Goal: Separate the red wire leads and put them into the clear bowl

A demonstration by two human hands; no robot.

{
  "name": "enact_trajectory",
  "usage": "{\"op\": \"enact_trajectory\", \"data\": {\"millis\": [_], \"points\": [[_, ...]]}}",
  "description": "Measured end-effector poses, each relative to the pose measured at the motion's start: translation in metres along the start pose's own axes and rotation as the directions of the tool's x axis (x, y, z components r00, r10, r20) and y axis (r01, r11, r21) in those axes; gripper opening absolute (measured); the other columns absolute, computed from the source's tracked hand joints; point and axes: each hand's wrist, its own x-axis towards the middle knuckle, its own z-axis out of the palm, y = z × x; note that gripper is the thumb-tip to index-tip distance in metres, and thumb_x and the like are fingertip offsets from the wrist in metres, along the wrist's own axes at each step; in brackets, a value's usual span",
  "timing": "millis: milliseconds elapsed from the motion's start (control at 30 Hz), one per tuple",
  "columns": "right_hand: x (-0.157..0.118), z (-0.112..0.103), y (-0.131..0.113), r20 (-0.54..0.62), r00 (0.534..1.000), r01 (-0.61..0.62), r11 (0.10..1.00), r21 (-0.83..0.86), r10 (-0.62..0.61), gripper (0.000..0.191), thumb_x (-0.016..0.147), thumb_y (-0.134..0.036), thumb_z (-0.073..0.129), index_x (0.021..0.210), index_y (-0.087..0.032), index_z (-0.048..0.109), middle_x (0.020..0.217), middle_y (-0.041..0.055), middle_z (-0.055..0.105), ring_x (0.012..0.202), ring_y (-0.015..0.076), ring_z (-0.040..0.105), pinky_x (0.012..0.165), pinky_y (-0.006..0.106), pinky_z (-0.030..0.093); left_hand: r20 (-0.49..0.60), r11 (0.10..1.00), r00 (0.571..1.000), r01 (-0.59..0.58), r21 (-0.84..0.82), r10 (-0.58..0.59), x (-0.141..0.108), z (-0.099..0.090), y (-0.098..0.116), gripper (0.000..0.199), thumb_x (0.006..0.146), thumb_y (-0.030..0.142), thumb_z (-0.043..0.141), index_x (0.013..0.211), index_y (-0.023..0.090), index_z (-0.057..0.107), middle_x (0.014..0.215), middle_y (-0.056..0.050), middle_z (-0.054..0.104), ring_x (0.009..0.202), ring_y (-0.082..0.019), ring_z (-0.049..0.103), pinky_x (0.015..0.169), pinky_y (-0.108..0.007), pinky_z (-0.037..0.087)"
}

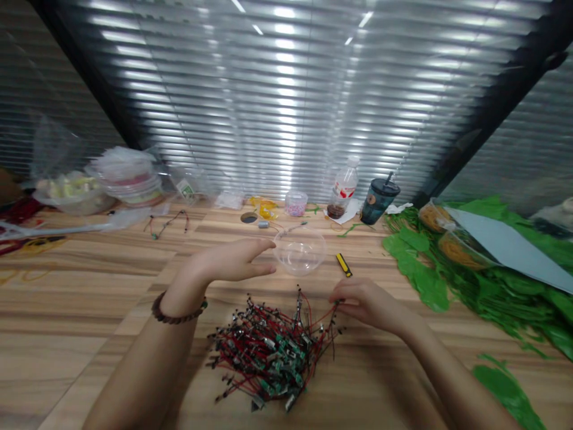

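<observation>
A heap of red and black wires with small green circuit boards point(273, 352) lies on the wooden table in front of me. My right hand point(362, 301) is at the heap's right edge, its thumb and fingers pinched on a thin wire lead point(333, 319). My left hand point(239, 261) hovers beyond the heap, thumb and fingers apart and nothing between them. Its fingertips come up to the left rim of a clear plastic bowl point(301, 263); whether they touch it I cannot tell. A beaded bracelet point(176, 313) circles the left wrist.
A yellow-and-black utility knife point(344, 265) lies right of the bowl. Behind stand a tub of beads point(296, 205), a drink bottle point(342, 191) and a dark tumbler point(379, 200). Green artificial leaves point(421, 269) spread at right. Stacked plastic containers point(128, 176) stand far left.
</observation>
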Motion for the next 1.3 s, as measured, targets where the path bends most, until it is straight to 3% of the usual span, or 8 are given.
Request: {"op": "enact_trajectory", "data": {"millis": [167, 300, 433, 600, 733, 900, 1067, 1300], "points": [[-0.006, -0.028, -0.020, -0.107, 0.991, 0.085, 0.996, 0.038, -0.081, 0.015, 0.087, -0.027, 0.060, 0.091, -0.019, 0.071, 0.082, 0.0058, 0.071, 0.075, 0.0148, 0.066, 0.069, 0.023, 0.048, -0.017, 0.993, 0.995, -0.098, -0.060, 0.098, -0.002, -0.004, 0.009, 0.056, 0.085, 0.053, 0.041, 0.130, 0.020, 0.046, 0.134, -0.005, 0.050, 0.121, -0.015, 0.050, 0.104, -0.027, 0.039], [-0.006, -0.027, -0.020, -0.086, 0.996, 0.011, 0.997, -0.073, -0.017, 0.012, 0.086, -0.025, 0.060, 0.090, -0.020, 0.071, 0.081, 0.0045, 0.071, 0.075, 0.0159, 0.065, 0.069, 0.025, 0.046, 0.190, 0.955, 0.944, -0.239, -0.178, 0.271, 0.004, 0.005, 0.033, 0.042, 0.085, 0.045, 0.045, 0.119, 0.021, 0.057, 0.111, -0.003, 0.063, 0.094, -0.009, 0.059, 0.081, -0.017, 0.044], [-0.006, -0.011, -0.014, -0.047, 0.993, -0.116, 0.971, -0.210, 0.108, 0.009, 0.083, -0.022, 0.061, 0.084, -0.019, 0.070, 0.077, 0.0041, 0.070, 0.073, 0.0186, 0.063, 0.065, 0.027, 0.043, 0.373, 0.929, 0.853, -0.311, -0.199, 0.366, 0.017, 0.032, 0.055, 0.032, 0.075, 0.037, 0.060, 0.101, 0.019, 0.066, 0.087, -0.001, 0.066, 0.070, -0.005, 0.054, 0.058, -0.014, 0.035], [-0.010, 0.011, -0.013, -0.034, 0.985, -0.171, 0.942, -0.290, 0.169, 0.013, 0.085, -0.024, 0.058, 0.083, -0.019, 0.070, 0.079, 0.0060, 0.070, 0.074, 0.0210, 0.063, 0.063, 0.028, 0.041, 0.281, 0.976, 0.935, -0.204, -0.072, 0.216, 0.027, 0.053, 0.063, 0.029, 0.070, 0.038, 0.062, 0.090, 0.017, 0.065, 0.074, 0.001, 0.062, 0.056, -0.004, 0.044, 0.049, -0.016, 0.026], [-0.012, 0.017, -0.013, -0.027, 0.979, -0.203, 0.956, -0.211, 0.202, 0.015, 0.086, -0.024, 0.056, 0.091, -0.019, 0.070, 0.083, 0.0071, 0.071, 0.077, 0.0212, 0.065, 0.066, 0.028, 0.044, 0.314, 0.969, 0.917, -0.240, -0.055, 0.245, 0.028, 0.051, 0.062, 0.023, 0.069, 0.034, 0.060, 0.081, 0.016, 0.064, 0.069, 0.002, 0.060, 0.055, -0.003, 0.042, 0.049, -0.016, 0.024], [-0.014, 0.014, -0.009, 0.002, 0.999, -0.053, 0.997, 0.063, 0.053, 0.031, 0.093, -0.021, 0.046, 0.118, -0.027, 0.062, 0.096, 0.0037, 0.071, 0.082, 0.0152, 0.064, 0.072, 0.024, 0.045, 0.346, 0.979, 0.916, -0.202, -0.037, 0.202, 0.024, 0.048, 0.058, 0.025, 0.065, 0.032, 0.061, 0.084, 0.016, 0.065, 0.075, 0.000, 0.064, 0.056, -0.003, 0.044, 0.050, -0.015, 0.025], [-0.019, 0.016, 0.001, -0.179, 0.984, -0.041, 0.997, -0.072, 0.027, 0.024, 0.092, -0.022, 0.047, 0.101, -0.019, 0.070, 0.080, 0.0071, 0.065, 0.073, 0.0162, 0.059, 0.062, 0.024, 0.042, 0.352, 0.967, 0.901, -0.251, -0.050, 0.252, 0.024, 0.048, 0.055, 0.021, 0.067, 0.022, 0.050, 0.078, 0.013, 0.065, 0.070, -0.001, 0.063, 0.053, -0.003, 0.042, 0.048, -0.015, 0.025], [-0.019, 0.023, 0.001, -0.260, 0.966, 0.010, 0.999, -0.039, -0.020, 0.021, 0.090, -0.019, 0.049, 0.096, -0.017, 0.068, 0.078, 0.0072, 0.063, 0.069, 0.0151, 0.057, 0.060, 0.025, 0.042, 0.376, 0.967, 0.891, -0.250, -0.057, 0.253, 0.026, 0.048, 0.059, 0.022, 0.069, 0.023, 0.047, 0.078, 0.013, 0.064, 0.069, -0.001, 0.062, 0.053, -0.003, 0.042, 0.047, -0.015, 0.024]]}}
